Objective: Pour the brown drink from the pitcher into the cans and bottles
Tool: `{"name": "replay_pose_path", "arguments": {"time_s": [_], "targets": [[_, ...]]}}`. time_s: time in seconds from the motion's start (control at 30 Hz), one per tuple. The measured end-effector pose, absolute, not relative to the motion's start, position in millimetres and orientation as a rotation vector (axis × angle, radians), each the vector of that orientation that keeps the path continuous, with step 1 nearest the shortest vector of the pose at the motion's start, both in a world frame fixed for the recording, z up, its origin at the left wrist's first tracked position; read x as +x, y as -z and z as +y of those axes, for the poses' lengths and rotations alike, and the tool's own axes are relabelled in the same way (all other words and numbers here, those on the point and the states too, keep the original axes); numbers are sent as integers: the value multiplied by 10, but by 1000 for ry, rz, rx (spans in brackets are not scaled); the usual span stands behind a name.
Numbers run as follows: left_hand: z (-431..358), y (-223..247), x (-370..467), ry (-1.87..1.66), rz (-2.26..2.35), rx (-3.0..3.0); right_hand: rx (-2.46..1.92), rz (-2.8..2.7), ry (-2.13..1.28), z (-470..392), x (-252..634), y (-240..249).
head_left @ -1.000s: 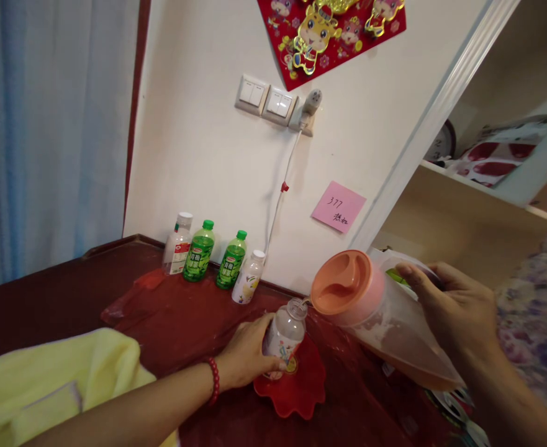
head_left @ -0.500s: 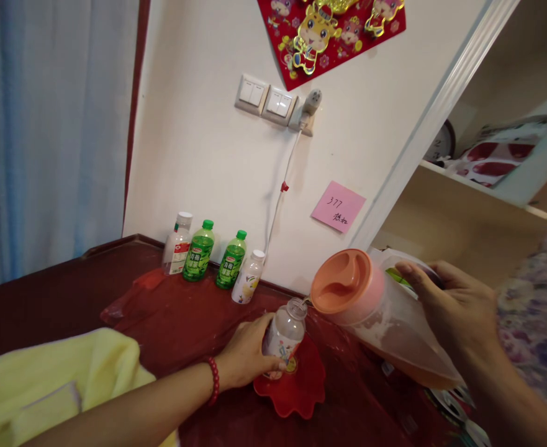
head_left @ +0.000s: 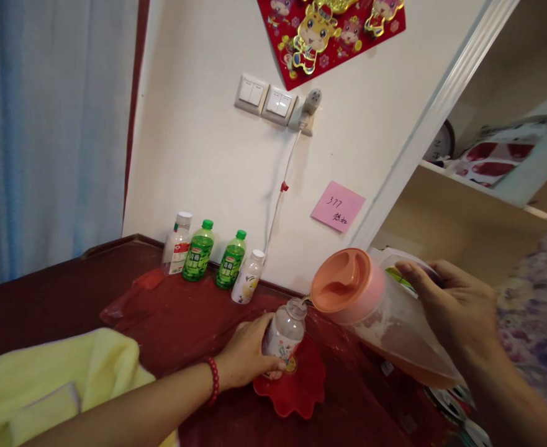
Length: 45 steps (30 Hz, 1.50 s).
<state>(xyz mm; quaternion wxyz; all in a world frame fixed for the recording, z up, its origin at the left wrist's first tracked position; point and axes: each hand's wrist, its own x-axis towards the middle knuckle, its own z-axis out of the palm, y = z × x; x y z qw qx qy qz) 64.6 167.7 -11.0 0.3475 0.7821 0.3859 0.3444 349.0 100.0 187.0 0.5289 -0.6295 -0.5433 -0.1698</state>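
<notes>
A: Grip state?
B: Left hand (head_left: 249,355): wrapped round a clear bottle (head_left: 285,332), thumb across the front. Right hand (head_left: 462,304): closed at the handle of a pitcher (head_left: 410,341), thumb on top, some fingers hidden.
A: Bottle position?
B: Over a scalloped red dish (head_left: 296,400) on the bench (head_left: 110,264). Can't tell if its base sits in the dish or hangs above. Mouth uncapped, just beside the pitcher's orange lid (head_left: 341,282), thin stream (head_left: 305,299) between.
A: Risks?
B: Main one, I'd say: missing the mouth. Pitcher is tipped well over, brown liquid along its low side; a bit more wrist roll could thicken the stream past that small opening. Next: lid popping off if badly seated, can't verify. Third: bottle slipping or buckling if wet or squeezed; looks like thin plastic.
A: Spill path?
B: Dish should catch drips. A bigger miss could hit the bench, maybe reach the yellow cloth (head_left: 68,360). Green-capped bottles (head_left: 199,253) at the back are probably safe unless an elbow swings.
</notes>
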Motion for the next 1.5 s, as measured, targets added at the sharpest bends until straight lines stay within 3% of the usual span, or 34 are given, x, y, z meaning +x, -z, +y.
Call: {"name": "replay_pose_path", "arguments": {"time_s": [1.5], "targets": [[1664, 91, 638, -883, 1002, 2022, -1502, -1303, 384, 993, 3470, -1869]]}}
